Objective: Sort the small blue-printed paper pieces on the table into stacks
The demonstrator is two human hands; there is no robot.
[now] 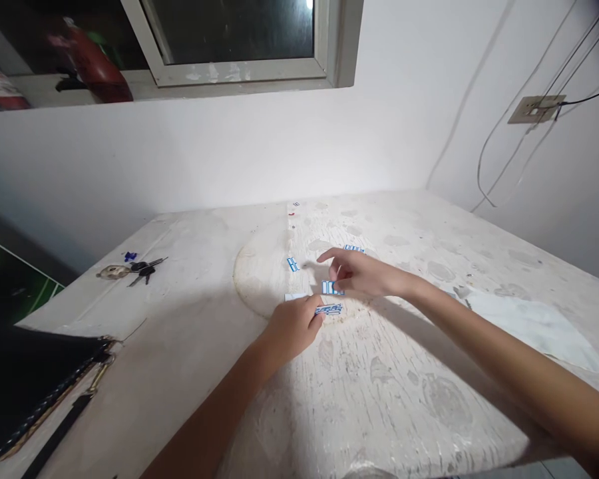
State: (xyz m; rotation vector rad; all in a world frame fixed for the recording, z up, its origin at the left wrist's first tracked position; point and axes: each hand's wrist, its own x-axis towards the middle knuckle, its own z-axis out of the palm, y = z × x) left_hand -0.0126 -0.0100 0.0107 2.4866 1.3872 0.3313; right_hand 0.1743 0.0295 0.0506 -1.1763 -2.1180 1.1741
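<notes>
My left hand (294,326) is closed, with its thumb and fingers pinching a small bundle of flat blue-and-white pieces (331,309). Just above it, my right hand (357,271) has its thumb and lower fingers bent onto a blue-and-white striped piece (326,287), while the index finger stretches out to the left. Part of that striped piece is hidden by the fingers. Farther left on the table lies another blue-outlined piece (293,264). Behind my right hand is a row of similar blue-outlined pieces (354,249). A pale flat strip (295,297) shows beside my left hand.
The worn white table (404,399) meets a wall at the back. At left lie keys (142,269), a small blue item (130,256) and a black bag (44,379) with a strap. A pale sheet (529,326) lies at right. Bottles (92,63) stand on the windowsill.
</notes>
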